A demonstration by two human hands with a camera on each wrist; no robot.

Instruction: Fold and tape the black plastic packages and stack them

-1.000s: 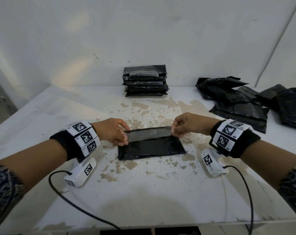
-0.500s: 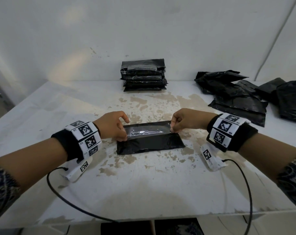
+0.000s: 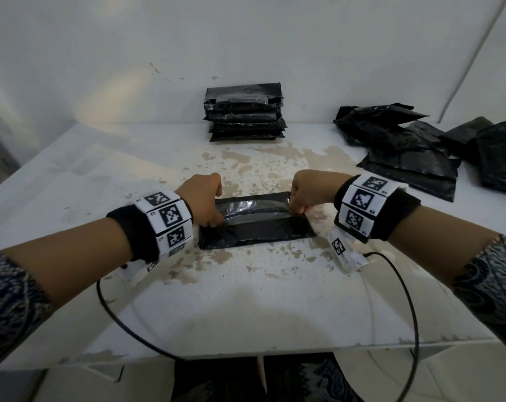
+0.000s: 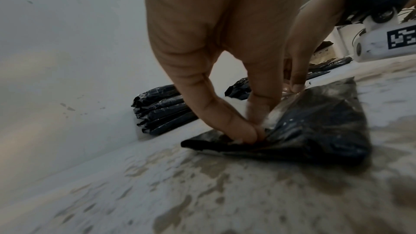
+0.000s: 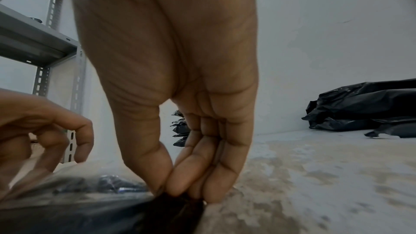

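1. White-painted desk (image 3: pixel 72 181), finish worn through in tan patches at centre; set against a plain white wall (image 3: pixel 246 39) with small chips. Grey slotted-angle metal shelving (image 5: pixel 40 45) seen in the right wrist view.
2. Wristbands (image 3: pixel 167 219) on both forearms, black fabric carrying white tiles printed with square black-and-white marker codes; small characters beside the codes too small to read. Black cables (image 3: pixel 124 323) trailing over the desk's near edge. No brand names legible anywhere.
3. Black plastic package (image 3: pixel 254 227) lying flat at desk centre, rectangular, glossy and creased, upper flap folded over. Clear glossy tape (image 3: pixel 251 208) stretched lengthwise along the fold.
4. Left hand (image 3: pixel 202 198) at the package's left end, thumb and fingertips pinching tape and plastic together against the desk.
5. Right hand (image 3: pixel 306 192) at the right end, fingers curled, thumb and fingers nipping the tape end and package corner.
6. Stack of folded packages (image 3: pixel 244 114) at the desk's rear against the wall, taped, edges roughly aligned.
7. Loose heap of unfolded black packages (image 3: pixel 408 149) at rear right, crumpled and overlapping.
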